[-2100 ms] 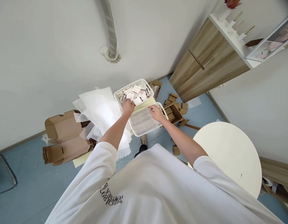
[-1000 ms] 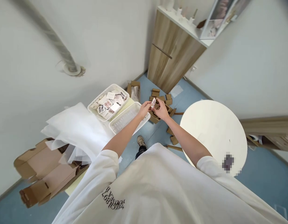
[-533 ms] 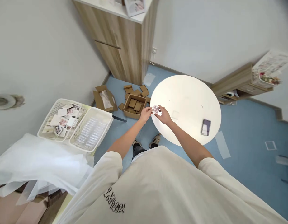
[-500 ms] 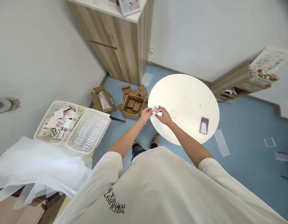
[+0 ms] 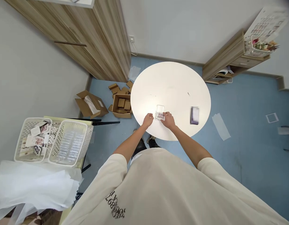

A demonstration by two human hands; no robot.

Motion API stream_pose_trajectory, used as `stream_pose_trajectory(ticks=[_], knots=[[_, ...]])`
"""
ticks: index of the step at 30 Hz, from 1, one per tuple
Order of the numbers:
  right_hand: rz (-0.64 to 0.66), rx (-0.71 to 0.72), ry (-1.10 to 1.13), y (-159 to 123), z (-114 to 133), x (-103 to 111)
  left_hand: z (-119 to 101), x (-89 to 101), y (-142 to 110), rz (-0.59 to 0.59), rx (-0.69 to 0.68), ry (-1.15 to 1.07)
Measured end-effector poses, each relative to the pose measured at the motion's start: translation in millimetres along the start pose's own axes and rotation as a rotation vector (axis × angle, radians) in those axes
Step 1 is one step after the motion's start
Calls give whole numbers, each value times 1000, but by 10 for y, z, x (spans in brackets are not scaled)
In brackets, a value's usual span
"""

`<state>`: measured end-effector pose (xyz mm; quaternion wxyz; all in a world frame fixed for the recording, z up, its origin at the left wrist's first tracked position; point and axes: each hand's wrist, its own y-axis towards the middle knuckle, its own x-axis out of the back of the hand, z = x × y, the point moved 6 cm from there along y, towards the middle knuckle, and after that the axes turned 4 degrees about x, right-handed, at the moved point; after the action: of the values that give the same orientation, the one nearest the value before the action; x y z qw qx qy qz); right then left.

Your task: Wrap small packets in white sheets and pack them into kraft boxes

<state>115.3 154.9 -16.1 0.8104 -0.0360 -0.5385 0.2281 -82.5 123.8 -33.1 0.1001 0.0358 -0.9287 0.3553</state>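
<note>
A small card with rows of pinkish, nail-shaped pieces [image 5: 160, 116] lies between the thumb and fingers of my right hand [image 5: 169, 120]. It is over the near part of a clear plastic box [image 5: 160, 108], which stands on the white round table [image 5: 172, 81] with its lid raised on the far side. I cannot tell whether the card rests in the box. Just left of the box is my left hand [image 5: 148, 120], its fingers curled together; whether anything small is in them is hidden.
A pixelated dark object [image 5: 194, 115] lies on the table's right side. Left of the table, a cardboard box [image 5: 122, 115] holds small brown boxes, beside another open carton [image 5: 92, 104]. Farther left stand a white basket of cards [image 5: 33, 159] and a white basket of clear cases [image 5: 82, 132].
Both hands have come down towards the table. My left hand has let go of the card, which stays in my right hand. The open clear box now shows plainly. The camera view has shifted.
</note>
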Motion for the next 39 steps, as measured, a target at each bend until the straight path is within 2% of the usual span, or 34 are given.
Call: stream_pose_trajectory(ticks=[7,9,12,15,20,25,31,35,39], knots=[[11,56,2,55,-2,-203,133,-84,116,43,43,85],[-18,13,74,74,-48,-204,125,-81,146,52,53,96],[-58,-152,279,133,-205,-188,63,-95,208,69,50,109],[-14,-310,458,208,-338,-232,0,-165,276,105,43,138],[21,-305,405,264,-343,-303,10,-302,311,147,50,172],[4,-307,410,257,-354,-352,37,-329,323,160,56,160],[-157,-388,740,447,-422,-179,-147,-288,509,74,41,-27],[-102,-442,970,565,-388,-93,-264,-337,592,152,97,-164],[-131,-443,1052,586,-363,47,-402,-282,582,153,78,-205]])
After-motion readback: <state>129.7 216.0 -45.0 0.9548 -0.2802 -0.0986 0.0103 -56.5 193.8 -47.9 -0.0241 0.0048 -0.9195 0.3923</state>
